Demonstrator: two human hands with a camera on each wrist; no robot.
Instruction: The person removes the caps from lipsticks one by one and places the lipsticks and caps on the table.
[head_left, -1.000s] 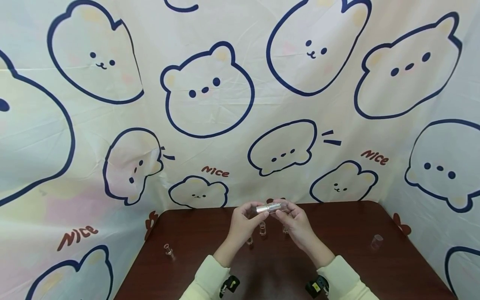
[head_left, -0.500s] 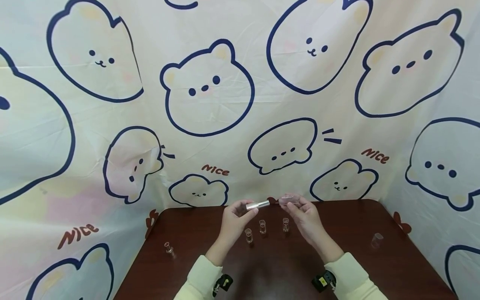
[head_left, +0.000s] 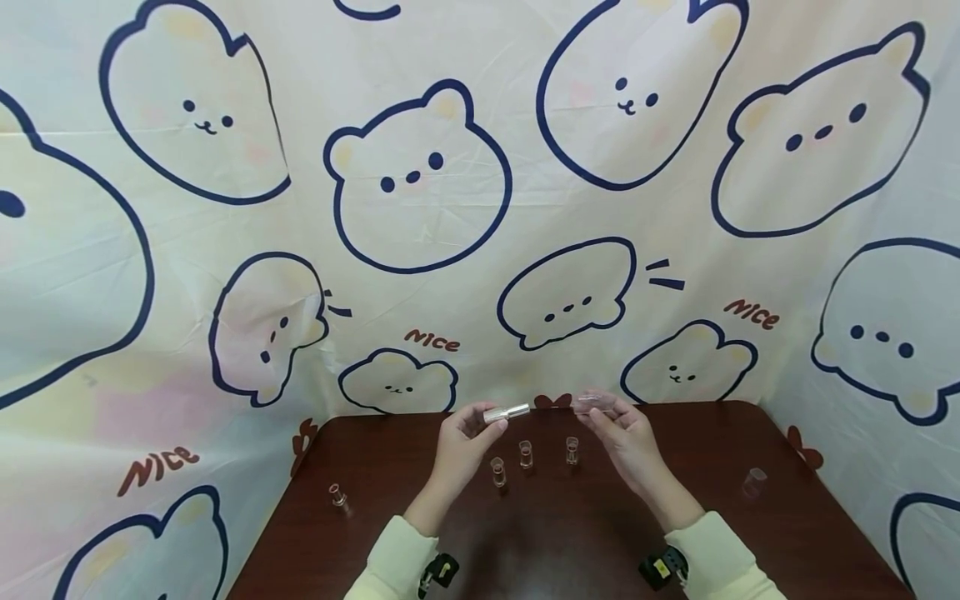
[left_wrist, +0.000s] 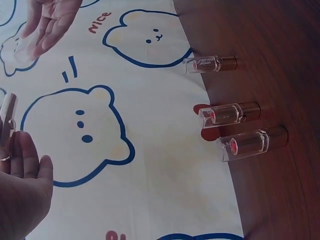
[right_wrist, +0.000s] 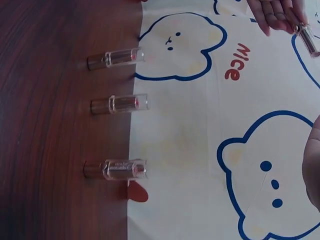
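My left hand [head_left: 461, 450] pinches a lipstick [head_left: 507, 413] with a shiny silver case, held nearly level above the back of the table. Its open end points right; the right wrist view also shows this lipstick [right_wrist: 307, 41]. Opposite it, my right hand [head_left: 626, 437] holds a clear lipstick cap [head_left: 591, 403] between thumb and fingers. A gap separates cap and lipstick. Below the hands stand three capped lipsticks: a left one [head_left: 498, 472], a middle one [head_left: 526, 455] and a right one [head_left: 572, 451]. Reddish tips show through their clear caps in both wrist views.
At the table's left stands a small shiny tube [head_left: 337, 497], too small to make out fully. A loose clear cap [head_left: 754, 482] is at the right. The dark brown table [head_left: 570, 542] meets a cartoon-printed cloth [head_left: 480, 225] at the back and sides.
The clear cap has come off the silver lipstick. My left hand has moved left with the lipstick, and my right hand has moved right with the cap.
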